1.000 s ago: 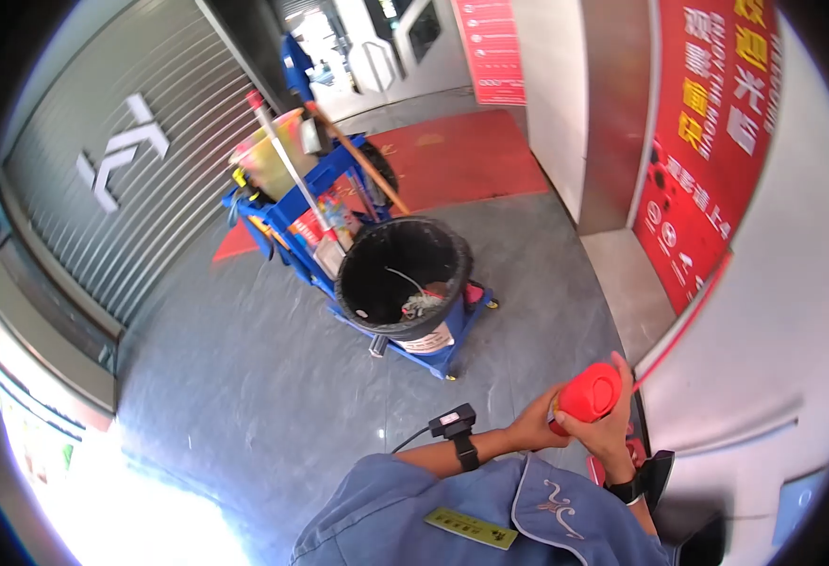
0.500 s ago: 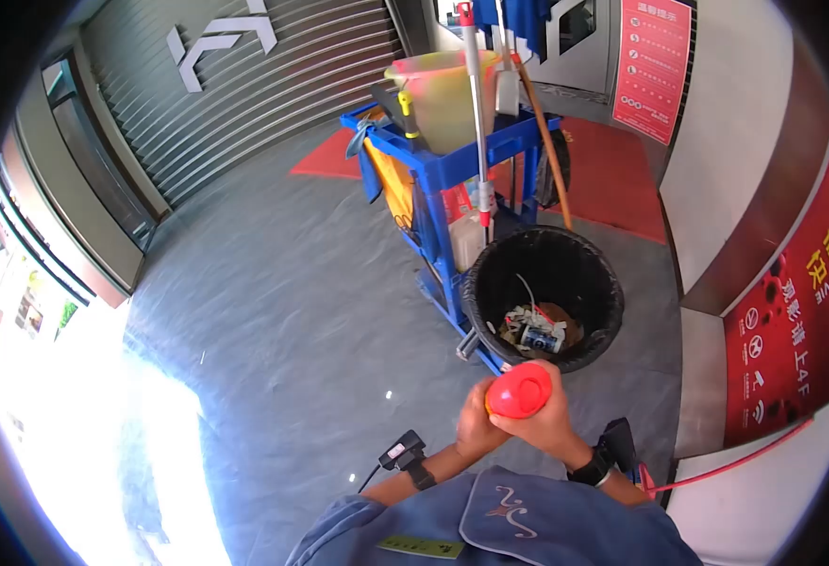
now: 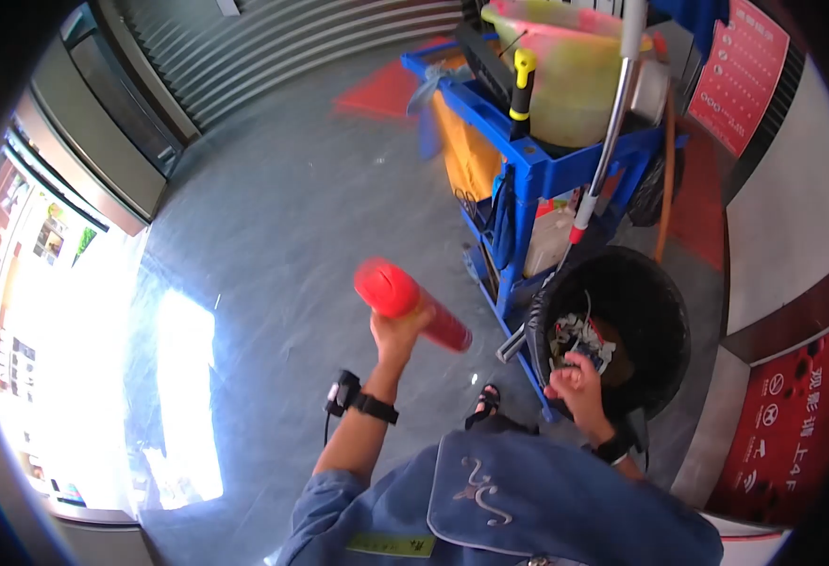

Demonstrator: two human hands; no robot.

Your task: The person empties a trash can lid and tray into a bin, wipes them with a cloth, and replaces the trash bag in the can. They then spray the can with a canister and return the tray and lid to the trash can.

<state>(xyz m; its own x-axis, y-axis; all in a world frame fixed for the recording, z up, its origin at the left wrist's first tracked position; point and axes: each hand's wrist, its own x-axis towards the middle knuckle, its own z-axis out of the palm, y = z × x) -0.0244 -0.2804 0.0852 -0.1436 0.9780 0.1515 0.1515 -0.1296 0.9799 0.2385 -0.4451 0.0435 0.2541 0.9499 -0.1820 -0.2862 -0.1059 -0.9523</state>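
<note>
My left hand [image 3: 398, 332] is wrapped round a red bottle [image 3: 447, 328] with a red cap, tilted in front of me at mid-frame. My right hand [image 3: 579, 389], its fingers curled, is over the near left rim of a black-lined bin [image 3: 661, 325]. Whether anything small is between those fingers is hidden. Crumpled litter lies inside the bin, just beyond the right hand.
Behind the bin stands a blue cleaning cart [image 3: 539, 174] with a yellowish bucket [image 3: 575, 90], a metal pole [image 3: 612, 132] and an orange bag [image 3: 469, 146]. A red poster wall [image 3: 792, 424] is at right, a grey shutter [image 3: 301, 47] behind.
The hands were together at the red bottle; now they are apart. The left has carried the bottle leftward, and the right has moved to the bin. The view has shifted, with the cart appearing larger.
</note>
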